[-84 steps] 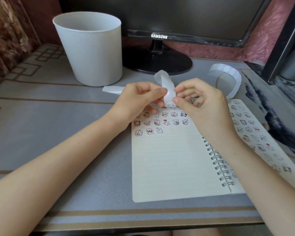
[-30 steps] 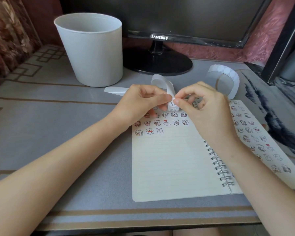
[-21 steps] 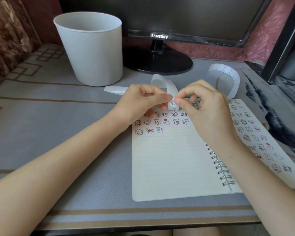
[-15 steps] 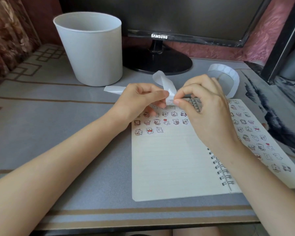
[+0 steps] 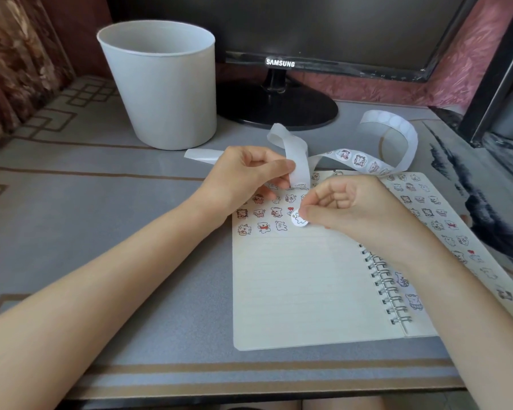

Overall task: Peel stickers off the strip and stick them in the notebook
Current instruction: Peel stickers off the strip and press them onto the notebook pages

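- Pinching a round white sticker (image 5: 299,221) between thumb and forefinger, your right hand (image 5: 348,209) is otherwise curled in, the other fingers tucked toward the palm.
- The sticker sits low over the left page of the open spiral notebook (image 5: 302,291), just to the right of the bottom row of stuck cartoon stickers (image 5: 262,226); whether it touches the paper cannot be told.
- Your left hand (image 5: 246,173) is closed narrowly too, thumb and fingertips gripping the sticker strip (image 5: 298,165) where it bends down toward the top of the page.
- From that grip the strip loops up, then runs back and to the right, showing several unpeeled stickers before curling into a tall arc beside the notebook's far corner. A bare end of backing pokes out to the left behind your left hand.
- The notebook lies flat on the grey desk mat (image 5: 101,217), and its right page also carries rows of stickers.
- A white plastic bin (image 5: 166,93) stands upright behind your left hand; only its inner wall near the rim shows, so its contents cannot be told.
- A Samsung monitor (image 5: 279,25) stands beside the bin.
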